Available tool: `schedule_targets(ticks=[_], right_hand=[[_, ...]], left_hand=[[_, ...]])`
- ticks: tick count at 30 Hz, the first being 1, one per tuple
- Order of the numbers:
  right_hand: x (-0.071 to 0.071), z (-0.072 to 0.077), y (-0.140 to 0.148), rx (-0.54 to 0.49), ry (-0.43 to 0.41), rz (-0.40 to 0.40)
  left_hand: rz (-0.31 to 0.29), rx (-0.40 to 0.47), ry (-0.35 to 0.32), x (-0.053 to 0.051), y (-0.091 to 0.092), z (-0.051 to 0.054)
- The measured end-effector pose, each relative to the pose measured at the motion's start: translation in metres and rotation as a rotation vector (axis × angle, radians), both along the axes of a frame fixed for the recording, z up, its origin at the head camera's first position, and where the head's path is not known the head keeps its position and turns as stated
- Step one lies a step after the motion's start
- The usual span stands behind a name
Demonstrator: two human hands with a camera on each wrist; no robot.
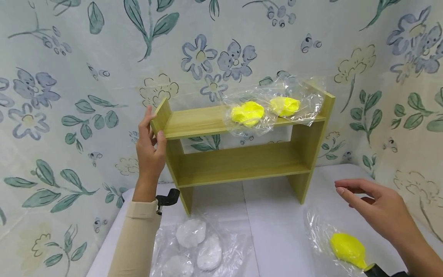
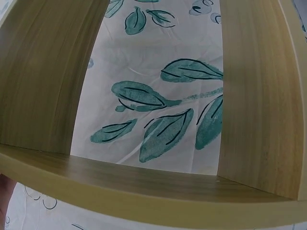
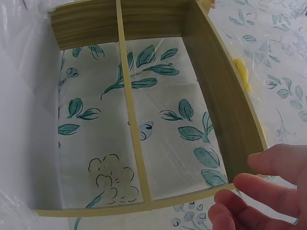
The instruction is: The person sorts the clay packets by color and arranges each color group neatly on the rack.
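Note:
A wooden two-tier shelf (image 1: 238,163) stands upright on the white-covered table. My left hand (image 1: 151,152) holds the top of its left side panel, thumb at the front edge and fingers along the outer side. The left wrist view shows the shelf's boards (image 2: 144,184) from close up, with only a sliver of hand at the left edge. My right hand (image 1: 380,207) hovers to the right of the shelf, fingers loosely bent, holding nothing. Two yellow lumps (image 1: 247,114) in clear plastic bags lie on the top board.
In front of the shelf, several white round lumps (image 1: 209,253) lie in clear plastic bags. Another bagged yellow lump (image 1: 347,248) lies on the table below my right hand. A floral-patterned cloth wall (image 1: 221,46) stands behind and to the right.

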State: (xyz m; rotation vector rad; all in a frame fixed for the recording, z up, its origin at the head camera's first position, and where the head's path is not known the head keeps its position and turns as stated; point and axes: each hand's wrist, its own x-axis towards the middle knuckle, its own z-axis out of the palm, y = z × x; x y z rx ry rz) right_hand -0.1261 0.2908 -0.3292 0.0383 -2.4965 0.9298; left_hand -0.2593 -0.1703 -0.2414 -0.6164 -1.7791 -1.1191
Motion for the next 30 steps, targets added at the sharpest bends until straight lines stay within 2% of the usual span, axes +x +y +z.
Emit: schedule_targets(ticks=[5,17,30], right_hand=[[0.003,-0.012,0.007,-0.011,-0.036,-0.007],[0.012,-0.049,0.018,-0.018,-0.234,-0.147],[0.011,-0.088,0.019,-0.125,-0.397,-0.205]], left_hand=[[-0.003,-0.006,0.027,0.0,0.0,0.001],[-0.007,-0.014,0.024,-0.001,0.001,0.001],[-0.006,-0.013,0.024,-0.002,0.001,0.0]])
